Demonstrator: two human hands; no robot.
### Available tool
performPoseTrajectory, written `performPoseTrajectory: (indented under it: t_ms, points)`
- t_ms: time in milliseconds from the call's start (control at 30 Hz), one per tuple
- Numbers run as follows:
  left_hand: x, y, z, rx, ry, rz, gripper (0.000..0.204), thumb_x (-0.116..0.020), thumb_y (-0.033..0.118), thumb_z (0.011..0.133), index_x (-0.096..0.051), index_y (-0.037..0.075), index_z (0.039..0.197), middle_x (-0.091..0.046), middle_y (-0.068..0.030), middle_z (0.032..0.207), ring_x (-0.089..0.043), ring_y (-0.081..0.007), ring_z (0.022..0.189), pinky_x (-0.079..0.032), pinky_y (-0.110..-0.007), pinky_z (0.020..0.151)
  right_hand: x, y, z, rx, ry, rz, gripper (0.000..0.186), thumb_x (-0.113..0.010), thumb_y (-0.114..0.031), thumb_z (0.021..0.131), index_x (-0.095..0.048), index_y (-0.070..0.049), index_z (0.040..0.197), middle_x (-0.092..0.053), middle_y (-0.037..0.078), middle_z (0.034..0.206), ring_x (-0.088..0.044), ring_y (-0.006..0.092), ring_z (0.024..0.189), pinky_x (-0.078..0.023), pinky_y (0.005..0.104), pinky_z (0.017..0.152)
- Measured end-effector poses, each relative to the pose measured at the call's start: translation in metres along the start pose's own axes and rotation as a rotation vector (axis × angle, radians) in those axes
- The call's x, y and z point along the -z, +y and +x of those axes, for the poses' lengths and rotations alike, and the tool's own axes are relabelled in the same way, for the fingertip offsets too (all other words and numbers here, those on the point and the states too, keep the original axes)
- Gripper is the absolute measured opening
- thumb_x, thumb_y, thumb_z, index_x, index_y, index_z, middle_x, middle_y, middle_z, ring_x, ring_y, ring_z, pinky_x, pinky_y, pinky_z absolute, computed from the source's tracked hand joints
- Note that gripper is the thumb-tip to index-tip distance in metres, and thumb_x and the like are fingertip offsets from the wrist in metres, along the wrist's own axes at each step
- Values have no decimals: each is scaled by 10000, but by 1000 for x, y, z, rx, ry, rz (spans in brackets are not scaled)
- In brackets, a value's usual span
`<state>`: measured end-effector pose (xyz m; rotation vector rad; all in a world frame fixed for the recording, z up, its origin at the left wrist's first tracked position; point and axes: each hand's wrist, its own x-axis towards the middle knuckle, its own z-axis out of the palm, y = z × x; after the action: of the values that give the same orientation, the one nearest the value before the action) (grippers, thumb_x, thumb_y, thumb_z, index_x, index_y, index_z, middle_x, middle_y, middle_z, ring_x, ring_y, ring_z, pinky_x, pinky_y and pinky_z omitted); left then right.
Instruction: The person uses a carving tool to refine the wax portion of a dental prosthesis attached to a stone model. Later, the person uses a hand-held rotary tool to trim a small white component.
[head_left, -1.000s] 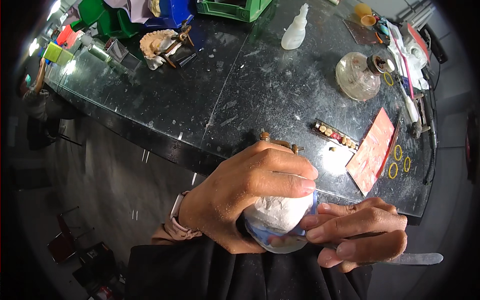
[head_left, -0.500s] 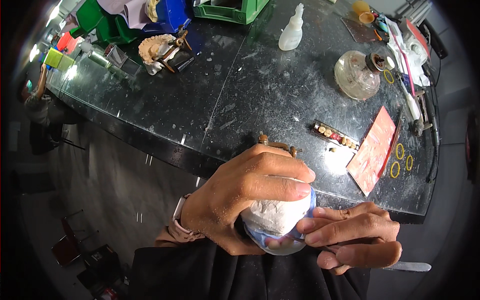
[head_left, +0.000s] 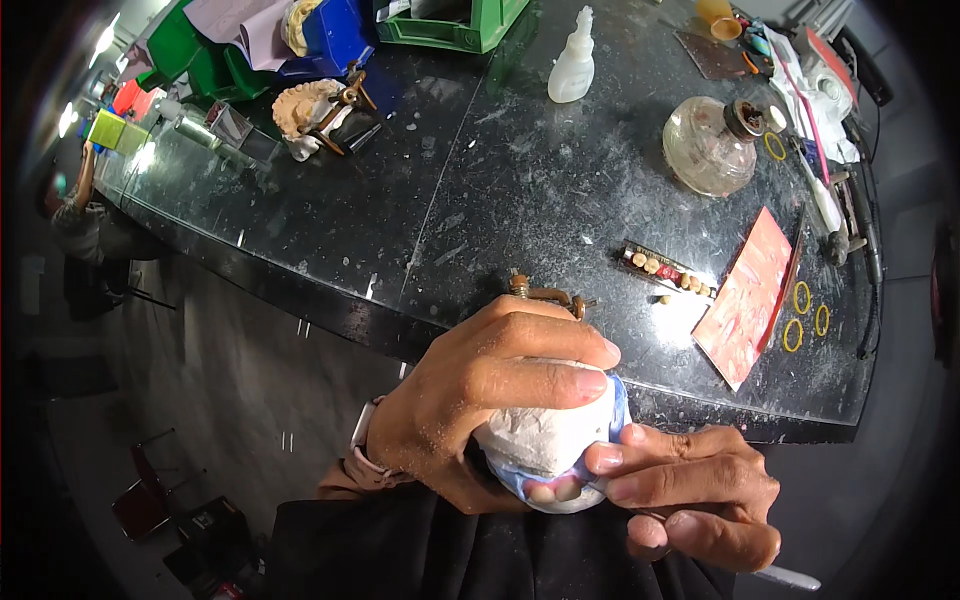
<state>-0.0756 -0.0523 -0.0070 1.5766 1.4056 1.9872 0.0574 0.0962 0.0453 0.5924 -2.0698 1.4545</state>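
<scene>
My left hand [head_left: 500, 380] is wrapped over a dental cast of white plaster [head_left: 543, 435] with blue material [head_left: 617, 408] round it and tooth shapes [head_left: 557, 488] at its lower edge. A brass-coloured articulator frame [head_left: 545, 295] shows behind that hand; its connection to the cast is hidden. My right hand [head_left: 690, 490] grips a thin metal instrument with a flat blade [head_left: 785, 578] pointing out to the lower right. The fingertips of this hand rest against the blue side of the cast, and the instrument's other end lies at the tooth area, partly hidden.
On the black bench [head_left: 420, 170] are a red sheet [head_left: 740, 290], a strip of teeth [head_left: 660, 270], yellow bands [head_left: 795, 332], a glass burner [head_left: 710, 150], a squeeze bottle [head_left: 572, 65], another cast [head_left: 310, 115] and bins [head_left: 450, 25]. A person [head_left: 80, 215] is at far left.
Both hands and the cast have shifted slightly left and down in the picture. The instrument's blade has moved left and lower, with my right hand still gripping it.
</scene>
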Motion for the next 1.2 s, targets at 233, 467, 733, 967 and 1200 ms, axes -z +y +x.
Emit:
performPoseTrajectory:
  t_ms: [233, 467, 733, 967, 1200]
  points:
    - [-15, -6, 2, -145, 200, 143, 582, -786, 182, 653, -479, 31, 1124, -578, -200, 1030, -607, -298, 907, -514, -407, 750, -18, -7, -7, -35, 162, -157, 367, -654, -17, 803, -439, -43, 1098, -589, 190, 833, -672, 356, 785, -562, 434, 735]
    - [-13, -4, 2, -109, 155, 272, 580, -710, 447, 752, -413, 62, 1068, -543, -193, 971, -567, -275, 840, -490, -389, 732, -20, -2, -12, 30, 207, -185, 354, -653, -14, 806, -442, -57, 1087, -585, 175, 850, -674, 346, 790, -560, 438, 746]
    - [-17, -3, 0, -110, 204, 328, 594, -715, 438, 745, -408, 52, 1079, -539, -203, 982, -559, -261, 853, -465, -383, 773, -22, 8, -21, 101, 228, -254, 315, -647, 22, 793, -439, -45, 1020, -611, 173, 843, -671, 344, 831, -555, 449, 760]
    - [-23, 1, 0, -89, 229, 447, 590, -636, 429, 801, -343, 30, 1121, -503, -234, 1023, -533, -236, 860, -441, -357, 793, -27, 20, -27, 30, 417, 207, 193, -656, 59, 771, -470, 42, 821, -611, 309, 924, -614, 454, 909, -499, 487, 829]
    - [-28, 5, -2, -42, 306, 369, 608, -757, 209, 705, -375, 37, 1145, -473, -215, 1114, -530, -213, 889, -474, -343, 751, -26, 22, -28, -7, 407, 195, 231, -683, 34, 761, -515, 28, 919, -635, 261, 957, -620, 408, 936, -484, 469, 861]
